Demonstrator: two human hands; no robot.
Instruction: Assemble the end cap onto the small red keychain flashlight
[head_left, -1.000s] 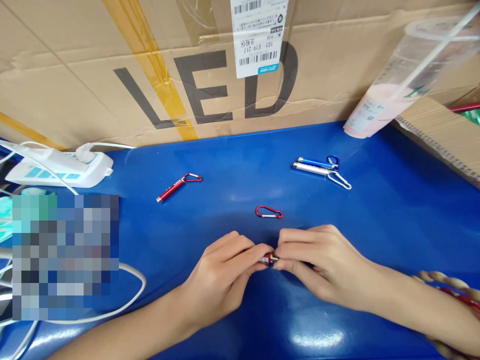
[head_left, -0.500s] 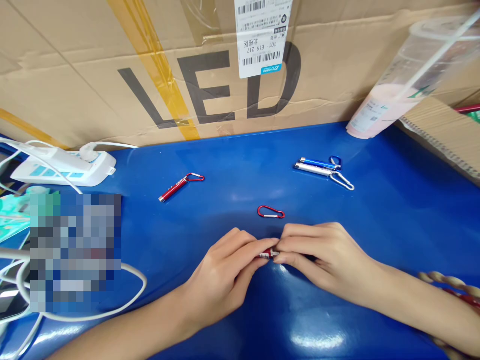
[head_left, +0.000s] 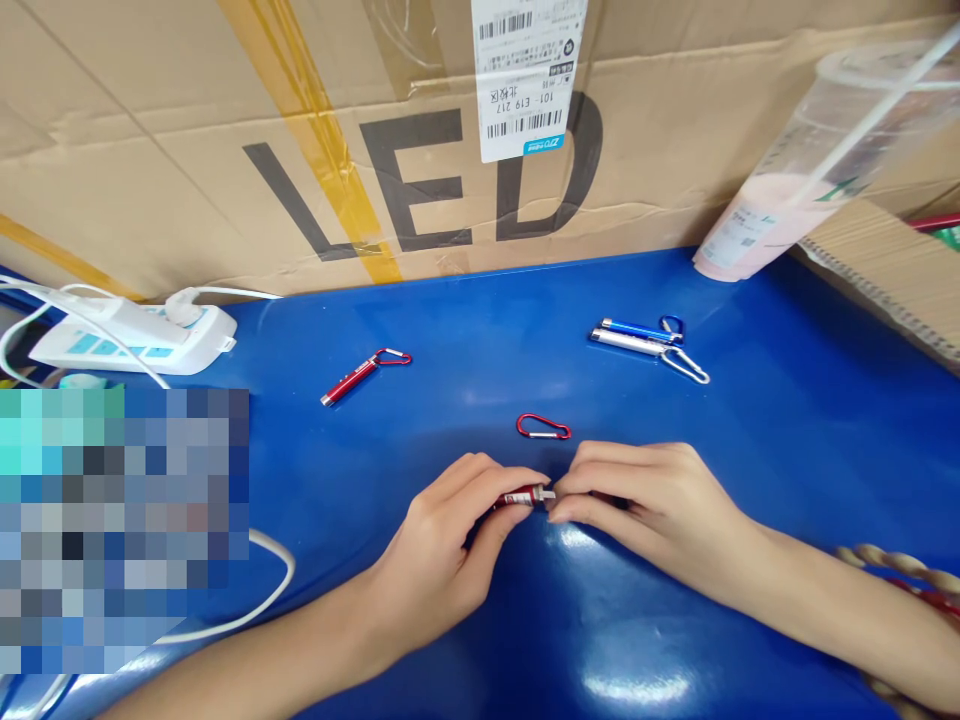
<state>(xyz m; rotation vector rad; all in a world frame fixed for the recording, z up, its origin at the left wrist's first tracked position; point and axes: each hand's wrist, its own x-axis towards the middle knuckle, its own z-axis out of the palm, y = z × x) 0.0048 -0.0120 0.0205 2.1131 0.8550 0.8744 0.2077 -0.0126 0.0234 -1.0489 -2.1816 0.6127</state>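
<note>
Head view: pinching a small red tube (head_left: 519,498) between thumb and fingers (head_left: 517,480) of the left hand (head_left: 454,535), on the near side of the loose red clip (head_left: 544,436). Turned toward the right hand (head_left: 660,530), the tube's silver end (head_left: 547,496). Bent close together right by it, the right hand's fingers; can't tell if pinching it or only next to it. On the right arm, some beads (head_left: 900,566).

Left of the loose red clip and farther back on the blue bench (head_left: 450,370), a red stick (head_left: 351,381) with its own clip. Right of the loose red clip and farther back, a blue stick (head_left: 637,330) and a silver stick (head_left: 628,343), side by side, with clips too.

Far left of the loose red clip, a white power strip (head_left: 206,340) and, nearer, a white wire (head_left: 289,570) beside a blurry patch (head_left: 124,520). Far right and back of the loose red clip, a tall clear cup (head_left: 776,210), pink low down. Behind the loose red clip, a big brown box (head_left: 150,150) with yellow tape (head_left: 307,110), a white label (head_left: 525,90) and LED in black letters.
</note>
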